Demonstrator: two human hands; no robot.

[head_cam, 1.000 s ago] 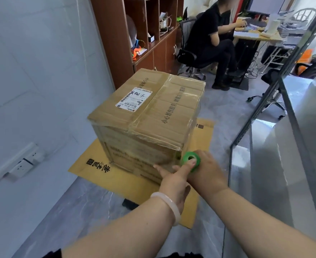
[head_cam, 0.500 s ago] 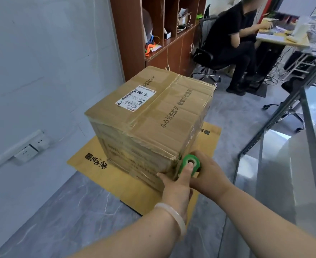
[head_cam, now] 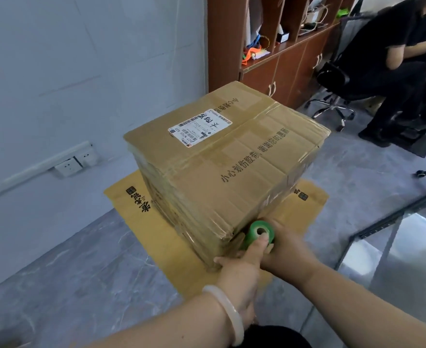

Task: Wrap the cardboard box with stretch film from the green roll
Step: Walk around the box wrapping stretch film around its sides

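A large cardboard box (head_cam: 232, 159) with a white shipping label on top stands on a flat sheet of brown cardboard (head_cam: 171, 249) on the floor. Glossy film shows on its side faces. The green roll (head_cam: 259, 232) is pressed against the box's near bottom corner. My right hand (head_cam: 288, 254) grips the roll from the right. My left hand (head_cam: 242, 270), with a pale bangle at the wrist, lies beside it, its index finger on the roll's open core and its thumb against the box's near face.
A grey wall with sockets (head_cam: 76, 163) runs along the left. Behind the box stands a brown shelf cabinet (head_cam: 277, 59). A person in black sits on an office chair (head_cam: 332, 79) at the back right. A glass panel with a dark frame (head_cam: 395, 217) rises on the right.
The view has swung left and closer around the box. Both hands stay on the green roll at the box's near bottom corner.
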